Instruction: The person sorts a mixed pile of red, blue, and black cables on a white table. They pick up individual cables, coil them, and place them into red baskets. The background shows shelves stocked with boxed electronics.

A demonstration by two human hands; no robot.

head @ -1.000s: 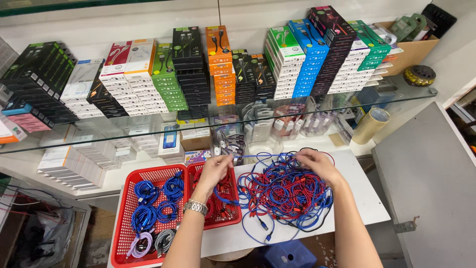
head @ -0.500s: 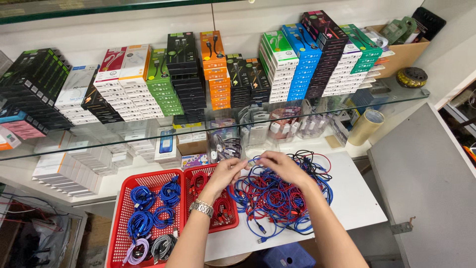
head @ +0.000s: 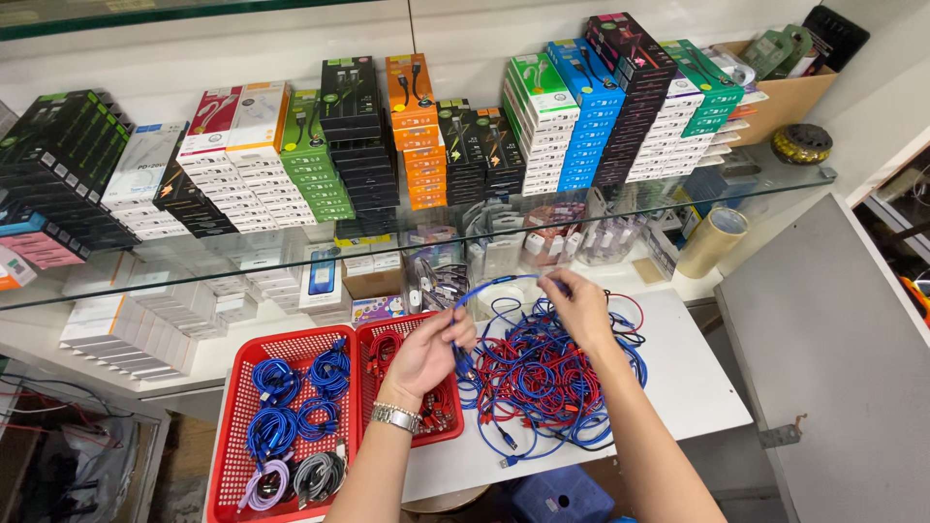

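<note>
A tangled pile of blue and red cables (head: 542, 383) lies on a white table (head: 688, 387). Both my hands hold one blue cable (head: 494, 284) that arches between them above the pile. My left hand (head: 431, 353), with a metal wristwatch, grips one end over the smaller red basket (head: 412, 431). My right hand (head: 579, 308) pinches the other end higher up, near the glass shelf.
A larger red basket (head: 237, 426) at the left holds coiled blue, purple and grey cables. A glass shelf (head: 407, 232) carries stacks of coloured boxes. A tape roll (head: 712, 240) stands at the right, a grey panel (head: 823, 358) beyond the table.
My hands have risen out of the cable pile and drawn closer, lifting one blue cable stretched between them. The view has shifted slightly.
</note>
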